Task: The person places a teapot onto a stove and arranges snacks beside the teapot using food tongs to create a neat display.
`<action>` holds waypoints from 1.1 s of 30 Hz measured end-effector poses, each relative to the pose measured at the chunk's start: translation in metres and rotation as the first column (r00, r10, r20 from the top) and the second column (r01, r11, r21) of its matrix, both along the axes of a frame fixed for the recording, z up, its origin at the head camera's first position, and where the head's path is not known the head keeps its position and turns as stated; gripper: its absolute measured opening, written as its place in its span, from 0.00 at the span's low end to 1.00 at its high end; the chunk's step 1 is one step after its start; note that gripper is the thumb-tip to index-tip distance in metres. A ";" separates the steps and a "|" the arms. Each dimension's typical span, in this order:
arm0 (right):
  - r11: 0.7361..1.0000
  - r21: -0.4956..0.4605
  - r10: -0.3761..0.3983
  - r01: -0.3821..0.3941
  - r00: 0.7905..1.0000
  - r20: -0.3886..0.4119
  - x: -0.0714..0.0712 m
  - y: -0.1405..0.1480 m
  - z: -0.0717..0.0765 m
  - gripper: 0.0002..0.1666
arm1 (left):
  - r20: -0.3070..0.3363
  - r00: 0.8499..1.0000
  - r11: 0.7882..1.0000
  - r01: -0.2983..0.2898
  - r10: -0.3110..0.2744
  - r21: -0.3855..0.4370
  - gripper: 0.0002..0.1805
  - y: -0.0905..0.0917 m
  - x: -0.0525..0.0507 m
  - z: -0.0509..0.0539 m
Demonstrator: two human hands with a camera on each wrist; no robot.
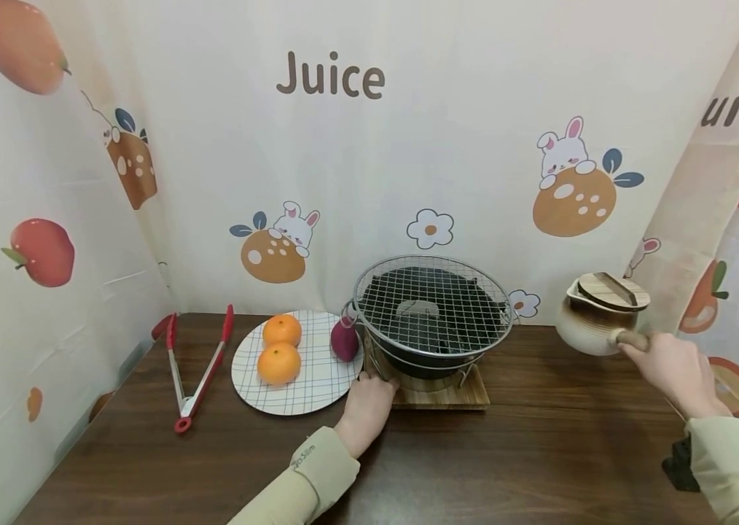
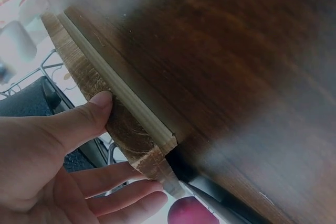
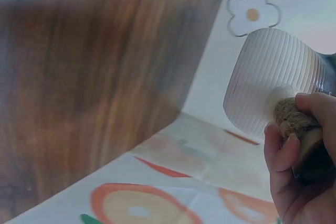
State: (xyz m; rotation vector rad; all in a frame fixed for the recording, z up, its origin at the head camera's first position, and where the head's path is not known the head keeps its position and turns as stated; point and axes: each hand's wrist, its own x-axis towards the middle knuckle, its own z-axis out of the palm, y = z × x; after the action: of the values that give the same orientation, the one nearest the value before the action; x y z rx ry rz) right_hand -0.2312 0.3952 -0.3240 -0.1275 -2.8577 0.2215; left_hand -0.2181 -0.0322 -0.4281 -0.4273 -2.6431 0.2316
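A black round grill with a wire mesh (image 1: pixel 435 306) stands on a wooden board (image 1: pixel 468 394). My left hand (image 1: pixel 366 408) holds the board's near left corner; in the left wrist view the thumb of that hand (image 2: pixel 58 156) lies on the board's edge (image 2: pixel 131 135) with the other fingers beneath. At the right, my right hand (image 1: pixel 681 372) grips the side handle of a white and brown ribbed pot (image 1: pixel 589 328) with a wooden lid (image 1: pixel 612 290). The right wrist view shows the right hand (image 3: pixel 310 156) curled round the handle and the pot (image 3: pixel 262 77) above the table's surface.
Left of the grill lies a checked plate (image 1: pixel 310 390) with two oranges (image 1: pixel 280 362) and a purple fruit or vegetable (image 1: pixel 345 340). Red-handled tongs (image 1: pixel 202 386) lie spread open farther left. A dark object (image 1: pixel 681 463) is beside the right sleeve. Printed curtains enclose the table (image 1: pixel 507 467).
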 end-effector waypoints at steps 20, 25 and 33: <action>0.979 0.035 0.200 -0.199 0.980 -0.024 -0.028 -0.044 0.077 0.29 | 0.027 1.000 1.000 -0.001 0.001 -0.007 0.09 0.000 -0.001 0.000; 0.975 0.017 0.224 -0.224 0.975 -0.010 -0.036 -0.059 0.092 0.31 | 0.034 0.999 1.000 0.002 -0.001 -0.019 0.08 -0.001 0.000 0.000; 0.966 -0.040 0.252 -0.254 0.967 -0.050 -0.045 -0.085 0.107 0.27 | 0.060 0.998 0.999 -0.023 0.024 -0.026 0.09 0.002 0.001 0.001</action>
State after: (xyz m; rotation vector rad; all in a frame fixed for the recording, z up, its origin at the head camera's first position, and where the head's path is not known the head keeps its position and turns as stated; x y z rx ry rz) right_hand -0.2761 0.3100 -0.2167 0.2325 -2.8196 0.3363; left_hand -0.2172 -0.0302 -0.4272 -0.4181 -2.7084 0.2644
